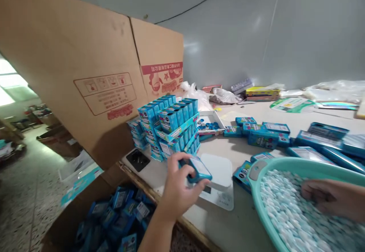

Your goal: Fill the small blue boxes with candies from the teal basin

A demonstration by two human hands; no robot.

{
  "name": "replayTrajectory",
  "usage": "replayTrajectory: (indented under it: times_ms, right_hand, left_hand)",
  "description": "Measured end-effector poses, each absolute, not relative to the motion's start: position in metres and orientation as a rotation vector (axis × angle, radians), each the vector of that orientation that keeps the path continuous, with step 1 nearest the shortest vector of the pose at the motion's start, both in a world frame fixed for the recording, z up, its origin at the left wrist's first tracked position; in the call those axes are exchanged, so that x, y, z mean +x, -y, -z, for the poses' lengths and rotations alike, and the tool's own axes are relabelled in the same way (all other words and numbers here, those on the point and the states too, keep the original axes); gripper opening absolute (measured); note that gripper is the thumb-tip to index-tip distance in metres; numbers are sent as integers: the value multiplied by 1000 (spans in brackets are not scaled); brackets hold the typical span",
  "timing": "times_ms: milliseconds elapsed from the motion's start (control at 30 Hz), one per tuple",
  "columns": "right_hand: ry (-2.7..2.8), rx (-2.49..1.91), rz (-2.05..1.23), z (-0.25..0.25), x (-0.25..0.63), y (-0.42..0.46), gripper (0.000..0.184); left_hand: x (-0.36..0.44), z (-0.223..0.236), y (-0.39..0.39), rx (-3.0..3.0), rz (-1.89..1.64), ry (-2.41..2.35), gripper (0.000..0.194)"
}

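My left hand [176, 185] grips a small blue box [199, 171] with a white top, holding it tilted just above a white digital kitchen scale [219, 172]. My right hand [330, 197] lies on a heap of small white-and-blue candies [285, 210], and no single item shows in it. The candies fill a wide teal basin [285, 164], which stands at the right of the table. Its near part runs out of view.
A tall stack of blue boxes [171, 126] rises behind the scale, next to a large cardboard box flap [85, 73]. An open carton of blue packs [119, 214] sits below the table edge. Flat blue packages [319, 141], a white tray [209, 124] and plastic bags [196, 96] lie on the table.
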State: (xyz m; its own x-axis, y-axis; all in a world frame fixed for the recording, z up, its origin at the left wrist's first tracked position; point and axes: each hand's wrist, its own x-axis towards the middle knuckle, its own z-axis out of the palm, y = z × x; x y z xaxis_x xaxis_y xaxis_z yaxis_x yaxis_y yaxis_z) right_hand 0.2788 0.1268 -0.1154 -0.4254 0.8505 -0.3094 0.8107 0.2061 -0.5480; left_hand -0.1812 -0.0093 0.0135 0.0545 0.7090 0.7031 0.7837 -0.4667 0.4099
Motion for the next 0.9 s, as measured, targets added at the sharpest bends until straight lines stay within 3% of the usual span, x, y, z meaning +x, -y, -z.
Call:
replayTrajectory:
  times_ms: [200,433,633,900]
  right_hand:
    - [2549,-1661,-1005,42,245,-103,27]
    - [2539,-1726,-914,36,241,-97,28]
    - [2514,-1673,-838,34,239,-96,31]
    - [2518,-1758,-850,19,232,-90,40]
  left_hand:
    - [-216,-82,21,-1670,1400,1273,35]
    - [-230,-150,-25,-1479,1239,1328,33]
    - [-242,-146,-67,-1555,1196,1366,34]
    - [-240,-123,-64,-1635,1229,1438,38]
